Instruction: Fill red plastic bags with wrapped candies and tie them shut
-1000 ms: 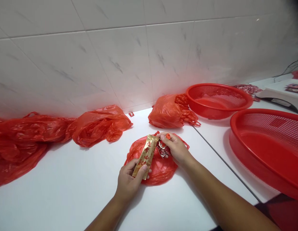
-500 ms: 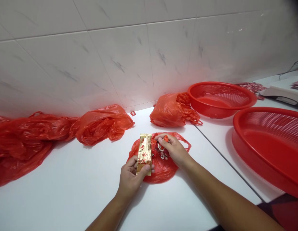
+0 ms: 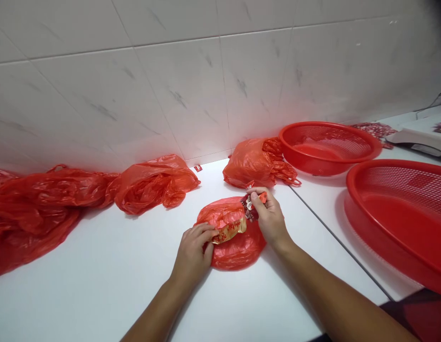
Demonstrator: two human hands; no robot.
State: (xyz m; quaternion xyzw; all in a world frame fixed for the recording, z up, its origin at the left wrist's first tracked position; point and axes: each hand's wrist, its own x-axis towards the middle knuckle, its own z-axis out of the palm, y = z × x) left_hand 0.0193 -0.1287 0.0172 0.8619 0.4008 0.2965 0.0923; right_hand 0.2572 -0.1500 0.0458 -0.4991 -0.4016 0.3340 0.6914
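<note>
My left hand (image 3: 196, 246) is closed on one end of a gold packet (image 3: 231, 231) with red characters. The packet lies tilted sideways over a red plastic bag (image 3: 238, 256) on the white table. Between the fingers and thumb of my right hand (image 3: 273, 219) are dark red patterned wrappers (image 3: 249, 207) with white figures and an orange-red bit. My right hand is above the bag's right side, and its fingers hide part of the wrappers; I cannot tell how many there are.
Behind stands a filled red plastic bag (image 3: 250, 164), near a small red packet (image 3: 198, 168) by the wall. More crumpled red bags (image 3: 154, 183) lie to the left. Two red mesh baskets (image 3: 362, 223) stand at the right, across a table seam (image 3: 334, 232).
My left hand has turned the gold packet from upright to nearly sideways, low over the bag. My right hand has moved slightly up and right with the patterned wrappers.
</note>
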